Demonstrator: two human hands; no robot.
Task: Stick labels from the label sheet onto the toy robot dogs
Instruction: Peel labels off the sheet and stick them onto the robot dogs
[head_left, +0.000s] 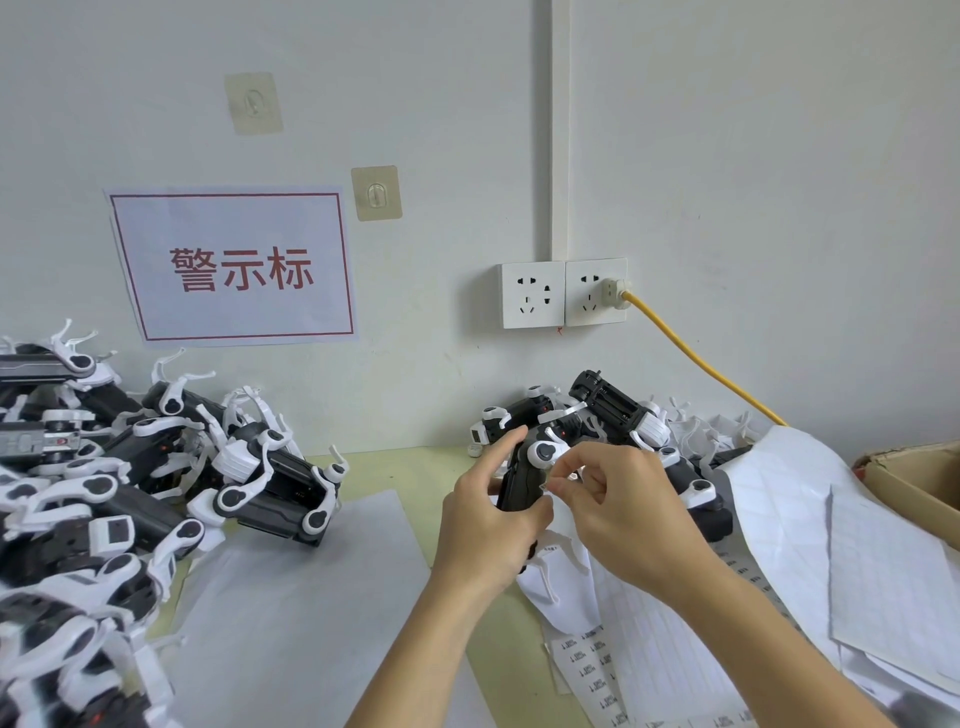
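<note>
Label (545, 487) at right-hand fingertips too small to read; left dog pile (78, 493) cut by frame edge.

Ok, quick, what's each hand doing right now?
Left hand: grips a toy robot dog around its black body.
Right hand: pinches a small label at its fingertips, against the dog.

White wall (727, 156) behind pale green table (415, 467); red-bordered sign (234, 267) at 9 o'clock; double socket (563, 293) centre, yellow cable (701, 364) toward 3 o'clock; two adhesive hooks (375, 193) above
</note>
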